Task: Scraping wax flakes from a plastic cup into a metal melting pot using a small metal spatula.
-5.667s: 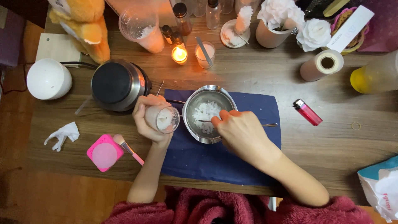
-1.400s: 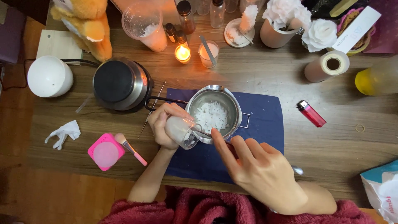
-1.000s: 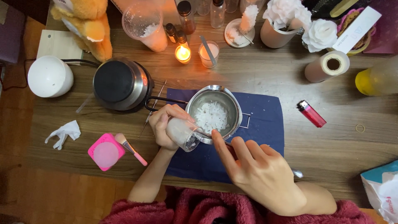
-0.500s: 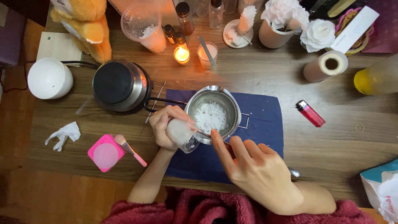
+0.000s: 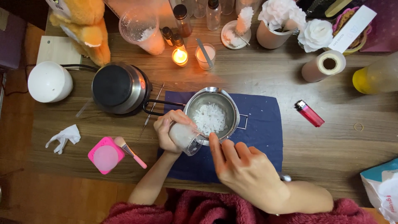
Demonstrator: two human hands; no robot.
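Glass jar (image 5: 184,137), frosted with white wax, lies tipped at the steel pot's (image 5: 212,114) near rim; left hand (image 5: 171,132) fingers wrap it, right hand (image 5: 244,172) fingers pinch a thin tool, on blue cloth (image 5: 265,137) with bare table (image 5: 331,141) rightward.

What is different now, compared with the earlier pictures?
The left hand has tipped the small glass jar from upright beside the metal pot to lie mouth-first against its rim. The right hand came out of the pot and now works a thin tool at the jar's mouth. More white flakes lie in the pot. Lighter and candle stayed.
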